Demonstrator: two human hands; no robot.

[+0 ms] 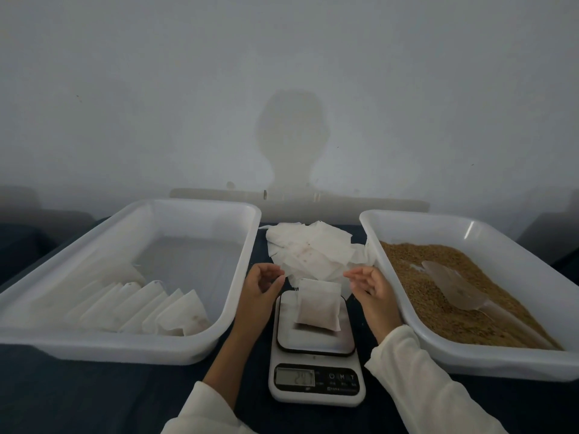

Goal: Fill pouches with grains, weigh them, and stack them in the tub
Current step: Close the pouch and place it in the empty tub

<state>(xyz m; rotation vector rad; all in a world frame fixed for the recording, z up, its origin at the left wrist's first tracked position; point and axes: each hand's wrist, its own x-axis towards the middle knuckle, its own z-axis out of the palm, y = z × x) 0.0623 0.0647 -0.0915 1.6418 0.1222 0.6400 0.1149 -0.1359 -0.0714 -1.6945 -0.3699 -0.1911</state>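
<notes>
A filled white pouch (318, 305) lies on the platform of a small white kitchen scale (316, 343), whose display is lit. My left hand (261, 288) hovers just left of the pouch, fingers loosely curled, holding nothing. Just right of the pouch, my right hand (371, 288) does the same. On the left, a white tub (131, 277) holds a row of several filled pouches (150, 311) leaning along its near side. The white tub on the right (470, 289) holds brown grains (438, 296) with a clear plastic scoop (454, 286) lying on them.
A loose heap of empty white pouches (310, 249) lies behind the scale between the two tubs. Everything stands on a dark blue cloth (94, 393). A pale wall rises close behind the table.
</notes>
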